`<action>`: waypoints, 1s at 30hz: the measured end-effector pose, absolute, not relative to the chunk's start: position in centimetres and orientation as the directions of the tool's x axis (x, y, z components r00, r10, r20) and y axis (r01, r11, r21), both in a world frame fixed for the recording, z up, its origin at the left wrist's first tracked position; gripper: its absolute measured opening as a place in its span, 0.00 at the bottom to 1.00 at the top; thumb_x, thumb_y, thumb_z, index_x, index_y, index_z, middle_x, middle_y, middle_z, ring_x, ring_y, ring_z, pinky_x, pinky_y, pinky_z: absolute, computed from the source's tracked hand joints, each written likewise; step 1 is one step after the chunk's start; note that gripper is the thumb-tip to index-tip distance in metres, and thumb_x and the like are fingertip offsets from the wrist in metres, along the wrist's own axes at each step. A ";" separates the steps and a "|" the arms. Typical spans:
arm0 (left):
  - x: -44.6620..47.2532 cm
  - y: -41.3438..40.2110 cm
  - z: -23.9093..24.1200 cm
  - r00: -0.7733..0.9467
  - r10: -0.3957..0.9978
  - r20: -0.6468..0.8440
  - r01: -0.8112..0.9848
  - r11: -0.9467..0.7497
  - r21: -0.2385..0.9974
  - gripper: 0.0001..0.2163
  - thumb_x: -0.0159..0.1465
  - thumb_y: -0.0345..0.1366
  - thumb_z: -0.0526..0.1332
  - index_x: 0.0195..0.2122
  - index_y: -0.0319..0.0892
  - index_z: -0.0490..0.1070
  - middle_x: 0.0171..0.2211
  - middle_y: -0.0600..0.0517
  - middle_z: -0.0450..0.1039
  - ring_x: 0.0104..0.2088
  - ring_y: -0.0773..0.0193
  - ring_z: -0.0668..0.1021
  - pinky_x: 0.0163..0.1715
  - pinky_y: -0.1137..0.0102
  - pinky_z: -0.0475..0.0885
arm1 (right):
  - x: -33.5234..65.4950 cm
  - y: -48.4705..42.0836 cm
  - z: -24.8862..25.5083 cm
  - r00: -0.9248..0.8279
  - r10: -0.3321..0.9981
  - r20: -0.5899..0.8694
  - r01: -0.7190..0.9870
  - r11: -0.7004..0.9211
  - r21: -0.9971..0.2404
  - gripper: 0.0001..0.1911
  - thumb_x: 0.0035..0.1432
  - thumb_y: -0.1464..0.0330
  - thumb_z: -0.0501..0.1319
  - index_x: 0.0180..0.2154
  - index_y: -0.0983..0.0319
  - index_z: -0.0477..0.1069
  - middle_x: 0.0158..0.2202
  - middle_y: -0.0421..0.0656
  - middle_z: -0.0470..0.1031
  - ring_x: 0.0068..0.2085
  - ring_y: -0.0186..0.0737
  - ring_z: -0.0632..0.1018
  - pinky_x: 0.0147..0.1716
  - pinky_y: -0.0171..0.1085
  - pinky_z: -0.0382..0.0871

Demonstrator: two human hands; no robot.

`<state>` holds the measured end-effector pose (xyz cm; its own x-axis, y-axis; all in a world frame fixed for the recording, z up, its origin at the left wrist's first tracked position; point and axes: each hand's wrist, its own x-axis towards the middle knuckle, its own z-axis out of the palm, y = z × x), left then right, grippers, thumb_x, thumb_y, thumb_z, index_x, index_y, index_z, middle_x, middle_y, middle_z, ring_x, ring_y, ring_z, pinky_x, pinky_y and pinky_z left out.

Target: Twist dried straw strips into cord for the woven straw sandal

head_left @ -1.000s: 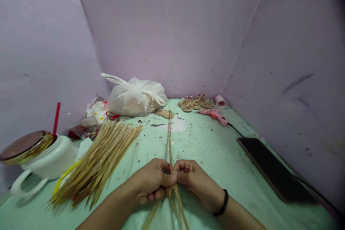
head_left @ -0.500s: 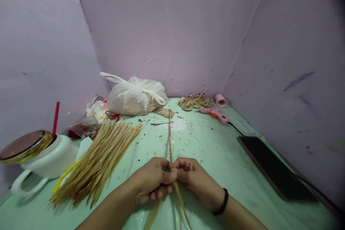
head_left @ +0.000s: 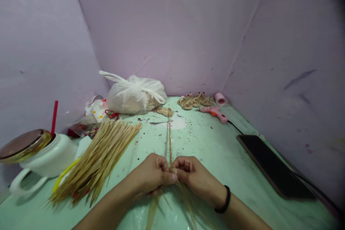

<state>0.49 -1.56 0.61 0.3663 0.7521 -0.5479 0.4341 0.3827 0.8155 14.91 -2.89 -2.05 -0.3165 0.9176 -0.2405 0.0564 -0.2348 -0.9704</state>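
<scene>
A thin straw braid (head_left: pixel 170 138) runs taut from a small coil of braid (head_left: pixel 165 111) on the table towards me. At its near end, my left hand (head_left: pixel 153 174) and my right hand (head_left: pixel 192 176) meet, both closed, thumbs and forefingers pinching the braid. Loose straw strands (head_left: pixel 190 205) hang below the fingers, partly blurred by motion. A dark band circles my right wrist. To the left of my hands lies a thick bundle of dry straw strips (head_left: pixel 99 158).
A white mug (head_left: pixel 52 160) with a lid and red straw stands at far left. Behind are a tied white plastic bag (head_left: pixel 136 95) and several woven pieces (head_left: pixel 194 101). A pink glue gun (head_left: pixel 215 112), pink roll (head_left: pixel 221 99) and dark phone (head_left: pixel 273 165) are on the right.
The loose strands below my hands have swung and spread apart, more of them to the right. Both hands keep their pinch in nearly the same place.
</scene>
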 end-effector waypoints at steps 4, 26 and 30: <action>-0.1 -1.3 1.2 0.497 0.681 -0.538 0.377 0.389 0.841 0.18 0.44 0.49 0.63 0.19 0.40 0.60 0.11 0.60 0.57 0.09 0.76 0.58 0.07 0.79 0.50 | 15.1 -2.9 -1.8 -0.316 0.928 -0.199 0.105 -0.174 -0.979 0.06 0.41 0.72 0.58 0.20 0.64 0.60 0.16 0.35 0.59 0.20 0.26 0.58 0.20 0.29 0.50; -0.8 -0.6 1.1 0.543 0.659 -0.520 0.455 0.289 0.842 0.07 0.46 0.36 0.60 0.23 0.36 0.69 0.11 0.59 0.58 0.11 0.74 0.61 0.10 0.78 0.52 | 15.0 -3.1 -1.1 -0.426 0.817 -0.389 -0.018 -0.437 -0.899 0.09 0.44 0.68 0.57 0.21 0.62 0.56 0.13 0.32 0.60 0.13 0.22 0.52 0.14 0.29 0.39; -0.6 -0.6 1.3 0.536 0.675 -0.507 0.429 0.300 0.852 0.09 0.45 0.38 0.62 0.22 0.36 0.69 0.10 0.58 0.58 0.10 0.74 0.61 0.09 0.78 0.52 | 15.0 -3.1 -1.2 -0.415 0.829 -0.375 0.012 -0.407 -0.913 0.09 0.44 0.68 0.58 0.22 0.62 0.56 0.14 0.32 0.60 0.14 0.23 0.53 0.15 0.29 0.41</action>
<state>-0.61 -0.63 1.28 0.5358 0.6749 -0.5074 0.4287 0.3003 0.8521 14.99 -3.10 -1.17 -0.4152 0.8290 -0.3746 0.0115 -0.4070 -0.9134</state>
